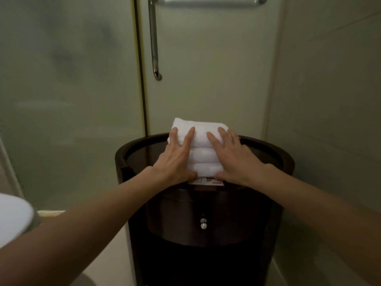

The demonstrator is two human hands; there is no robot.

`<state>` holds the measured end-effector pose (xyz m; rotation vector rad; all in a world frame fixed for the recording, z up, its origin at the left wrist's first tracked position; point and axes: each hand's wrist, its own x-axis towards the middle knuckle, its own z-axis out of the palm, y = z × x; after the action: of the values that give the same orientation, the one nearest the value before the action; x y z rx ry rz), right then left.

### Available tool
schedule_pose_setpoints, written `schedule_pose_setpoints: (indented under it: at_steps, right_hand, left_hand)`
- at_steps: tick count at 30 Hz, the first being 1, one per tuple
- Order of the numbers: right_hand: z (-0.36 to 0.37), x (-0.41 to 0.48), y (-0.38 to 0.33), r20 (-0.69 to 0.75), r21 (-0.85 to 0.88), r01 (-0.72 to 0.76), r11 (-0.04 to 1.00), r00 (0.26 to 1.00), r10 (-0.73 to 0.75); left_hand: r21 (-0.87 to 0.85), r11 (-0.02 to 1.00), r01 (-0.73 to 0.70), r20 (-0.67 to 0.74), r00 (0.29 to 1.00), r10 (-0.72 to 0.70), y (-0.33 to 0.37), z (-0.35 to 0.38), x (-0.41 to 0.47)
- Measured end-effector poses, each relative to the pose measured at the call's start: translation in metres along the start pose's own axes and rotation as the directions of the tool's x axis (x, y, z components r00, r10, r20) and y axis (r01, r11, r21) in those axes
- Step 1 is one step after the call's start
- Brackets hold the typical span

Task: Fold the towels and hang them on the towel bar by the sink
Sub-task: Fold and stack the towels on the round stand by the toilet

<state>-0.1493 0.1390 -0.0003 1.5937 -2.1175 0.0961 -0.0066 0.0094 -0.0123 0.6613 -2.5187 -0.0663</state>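
Your left hand (175, 159) and right hand (237, 162) rest on the towel stack (203, 155), fingers (190, 137) straight and spread, thumbs at its near bottom edge.

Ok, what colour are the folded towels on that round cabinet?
White, no pattern visible; the folded towels show best in the head view, against the dark cabinet.
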Motion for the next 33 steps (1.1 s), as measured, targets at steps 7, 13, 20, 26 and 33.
schedule_pose_setpoints:
  at_steps: [7,13,20,26,33]
  right_hand:
    - [0.01,0.008,-0.005,-0.07,-0.009,-0.03,1.0,0.997,0.03]
    - [0.008,0.008,-0.006,-0.125,-0.125,-0.056,0.991,0.991,0.04]
    - [0.011,0.013,-0.01,-0.142,-0.091,-0.117,0.989,0.984,0.103]
    - [0.0,0.016,-0.003,-0.167,0.057,-0.102,0.993,0.98,0.111]
    - [-0.015,0.017,-0.004,-0.169,0.0,-0.059,0.998,0.984,0.058]
  left_hand:
    - [-0.009,0.999,-0.043,-0.066,0.997,0.042,-0.004,0.008,0.008]
    - [-0.159,0.987,-0.033,-0.12,0.993,0.014,-0.008,-0.002,0.017]
    - [0.145,0.989,-0.033,-0.046,0.998,0.04,0.002,-0.009,0.013]
    - [0.555,0.83,-0.058,-0.144,0.976,0.165,0.001,-0.004,0.01]
    - [0.43,0.898,-0.093,-0.084,0.986,0.142,0.008,-0.014,0.023]
